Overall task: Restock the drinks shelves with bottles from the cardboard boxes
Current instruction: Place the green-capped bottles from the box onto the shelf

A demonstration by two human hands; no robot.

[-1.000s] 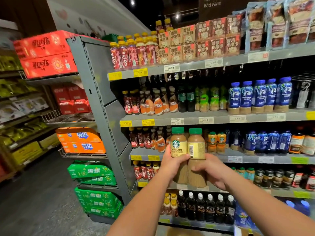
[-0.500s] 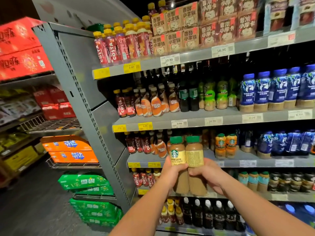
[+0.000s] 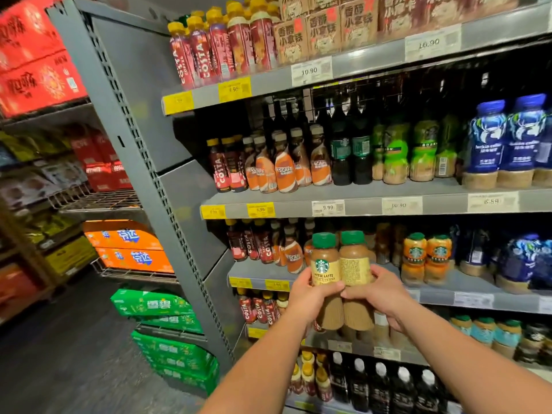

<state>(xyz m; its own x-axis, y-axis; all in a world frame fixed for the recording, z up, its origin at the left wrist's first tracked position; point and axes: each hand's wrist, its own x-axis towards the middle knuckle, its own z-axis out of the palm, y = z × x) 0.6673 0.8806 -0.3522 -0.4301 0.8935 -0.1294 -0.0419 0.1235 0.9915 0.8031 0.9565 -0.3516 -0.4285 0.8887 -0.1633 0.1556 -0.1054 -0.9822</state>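
Fingers of outstretched left hand (image 3: 309, 298) grip latte bottle (image 3: 325, 265); right hand (image 3: 385, 297) grips neighbouring bottle (image 3: 355, 265).

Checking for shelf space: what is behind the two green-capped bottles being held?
Visible: the shelf, Nescafe bottles left, orange Starbucks bottles right, dim brown bottles further back. The spot straight behind the green-capped bottles is covered.

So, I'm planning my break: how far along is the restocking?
The Costa bottles and Nescafé bottles rows look stocked. In hand: a Starbucks latte bottle in the left hand and a second green-capped bottle in the right hand, held before the third shelf, not yet placed. No cardboard boxes are in view, so what remains is unknown.
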